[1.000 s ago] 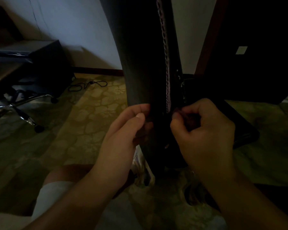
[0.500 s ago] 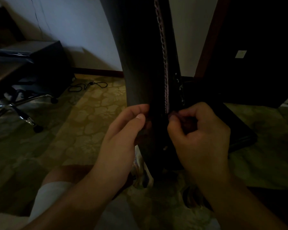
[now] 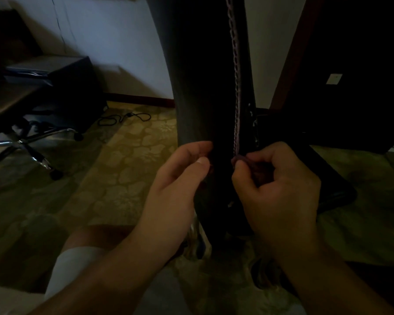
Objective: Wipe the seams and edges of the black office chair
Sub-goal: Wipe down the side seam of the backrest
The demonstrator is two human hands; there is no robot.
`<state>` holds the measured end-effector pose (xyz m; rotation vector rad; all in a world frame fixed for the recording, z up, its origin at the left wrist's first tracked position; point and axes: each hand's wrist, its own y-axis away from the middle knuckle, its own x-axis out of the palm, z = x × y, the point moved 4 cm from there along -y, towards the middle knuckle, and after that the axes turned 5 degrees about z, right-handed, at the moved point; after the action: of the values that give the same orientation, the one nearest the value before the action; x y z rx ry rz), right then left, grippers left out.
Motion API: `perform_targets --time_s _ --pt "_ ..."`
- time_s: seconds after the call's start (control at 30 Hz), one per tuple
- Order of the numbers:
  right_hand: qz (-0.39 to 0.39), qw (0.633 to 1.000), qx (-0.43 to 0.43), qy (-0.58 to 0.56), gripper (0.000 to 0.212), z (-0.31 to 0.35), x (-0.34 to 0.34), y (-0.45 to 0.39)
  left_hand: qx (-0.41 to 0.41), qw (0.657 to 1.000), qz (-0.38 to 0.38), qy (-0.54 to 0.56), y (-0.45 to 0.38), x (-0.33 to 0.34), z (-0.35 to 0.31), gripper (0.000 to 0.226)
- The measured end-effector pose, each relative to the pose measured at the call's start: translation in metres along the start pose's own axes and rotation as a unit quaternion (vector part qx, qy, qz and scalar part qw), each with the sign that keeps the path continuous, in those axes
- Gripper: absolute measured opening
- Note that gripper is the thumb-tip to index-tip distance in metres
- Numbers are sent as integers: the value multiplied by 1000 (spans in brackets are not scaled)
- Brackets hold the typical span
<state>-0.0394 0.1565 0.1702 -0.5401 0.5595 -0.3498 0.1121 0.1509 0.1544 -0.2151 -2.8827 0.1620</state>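
The left hand (image 3: pixel 180 178) curls its grip round the left edge of the chair back (image 3: pixel 203 87), fingers wrapped behind the dark panel and thumb lying along the front of it. The right hand (image 3: pixel 275 185) has a narrow grip, thumb and forefinger pinching a small dark wad, seemingly a cloth (image 3: pixel 242 159), though it is too dim to be sure. That wad sits against the lower end of the seam (image 3: pixel 236 87), a pale chain-like stitch line that runs straight up the panel from just above the right grip. The panel stands upright between the two hands and rises out of view above them. The seat (image 3: pixel 328 178), black and glossy at its rim, lies just beyond the right hand and to its right. Below both wrists is patterned carpet (image 3: pixel 123 178), and a bare knee with a white hem shows under the left forearm. Well to the left of the left grip stands a second chair's chrome base (image 3: pixel 32 142) with castors, beside a dark cabinet (image 3: pixel 73 87). A black cable (image 3: pixel 125 118) lies coiled on the carpet above the left hand, near the wall.
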Motion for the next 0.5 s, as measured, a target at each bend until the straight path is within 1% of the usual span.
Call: perform_targets --time_s 0.07,0.13,0.2,0.27,0.3,0.4,0.43,0.5 --pt "-10 999 25 -17 13 -3 -3 -1 -4 1000 3 0 1 0 0 25" --pt "-11 999 38 -25 13 -4 -4 1 -7 1000 2 -8 0 -1 1 29" --pt "18 999 27 -26 11 0 2 5 -7 1000 -1 -8 -1 -3 1 33" --pt "52 998 5 -21 10 4 9 10 -1 1000 -5 -3 -1 -4 -1 29" --pt "48 999 7 -21 10 4 9 10 7 1000 -9 2 -2 -5 -2 26" --pt "-6 999 40 -34 16 0 1 3 30 999 -22 0 -3 -7 -6 23" --pt "-5 999 31 -32 17 1 1 3 35 999 -24 -13 -3 -7 -6 25" --pt "32 999 2 -13 13 5 8 6 36 999 -20 -29 -3 -7 -4 31"
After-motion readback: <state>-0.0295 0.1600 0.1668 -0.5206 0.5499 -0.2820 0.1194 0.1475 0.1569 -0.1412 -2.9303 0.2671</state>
